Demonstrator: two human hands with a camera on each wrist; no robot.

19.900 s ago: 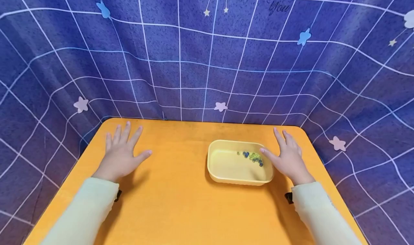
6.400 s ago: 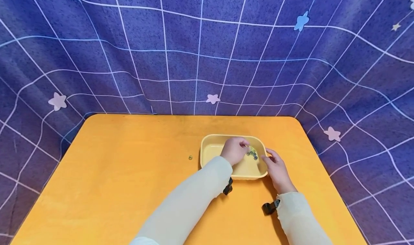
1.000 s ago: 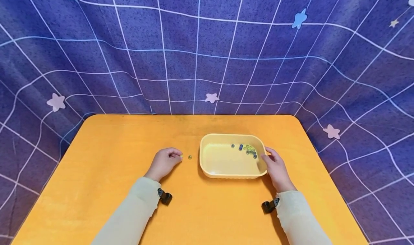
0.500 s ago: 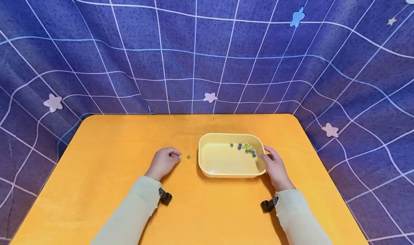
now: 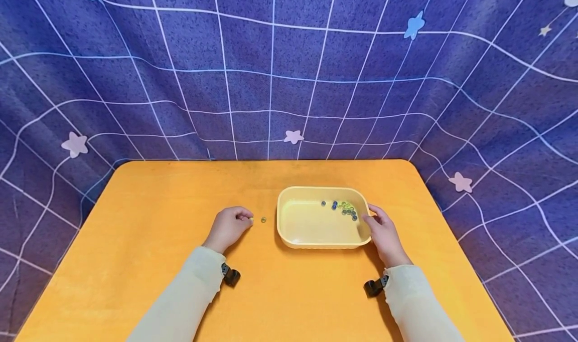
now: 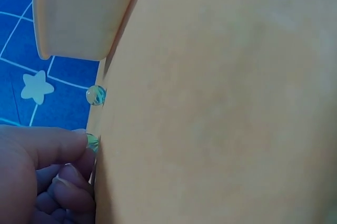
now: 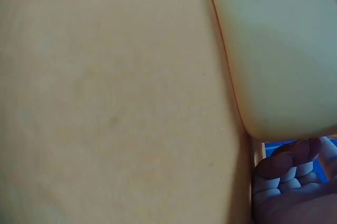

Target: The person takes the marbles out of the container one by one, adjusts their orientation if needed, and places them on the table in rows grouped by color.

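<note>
My left hand [image 5: 228,226] rests on the table left of the tray and pinches a yellow-green glass marble [image 6: 92,142] between thumb and index finger, low at the tabletop. A second clear marble [image 5: 264,219] lies just to its right, between the hand and the tray. The pale yellow plastic tray [image 5: 311,226] holds several blue marbles [image 5: 334,205] and yellow-green marbles [image 5: 345,205], grouped toward its back right. At the tray's right end my right hand [image 5: 387,235] grips the wall, thumb over the rim and fingers outside, against the wall in the right wrist view.
The orange table [image 5: 280,292] has rounded far corners. A blue curtain [image 5: 244,91] with white lines and stars hangs along its back and sides. Each wrist carries a small black camera [image 5: 232,275].
Earlier both hands were spread open, then the left reached into the tray with one marble on the table. It has since moved left with another marble. Over the last second the hands barely move.
</note>
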